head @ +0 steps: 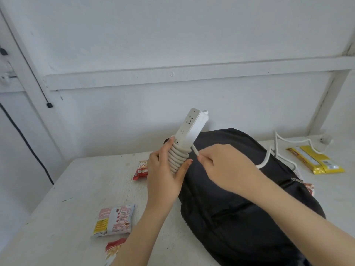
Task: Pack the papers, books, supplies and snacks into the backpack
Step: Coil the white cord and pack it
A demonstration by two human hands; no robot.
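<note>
While the left hand [165, 169] grips one power strip [190, 127] and the right hand [224, 166] pinches its cord [194, 151], one backpack [240, 217] lies beneath.

power strip [192, 129]: off-white, small dark socket slots
cord [179, 158]: plain cream-white
backpack [240, 198]: plain black
table [67, 198]: white, flecked with small dark scuffs
wall [172, 35]: white
far packet [140, 169]: red and white, pale lettering
middle packet [113, 220]: pale pink and white, red print, yellow patch at one corner
near packet [113, 248]: red top, pale below
flat packs [318, 160]: bright yellow, white stripe, red-brown end
wall cable [25, 139]: black
</note>
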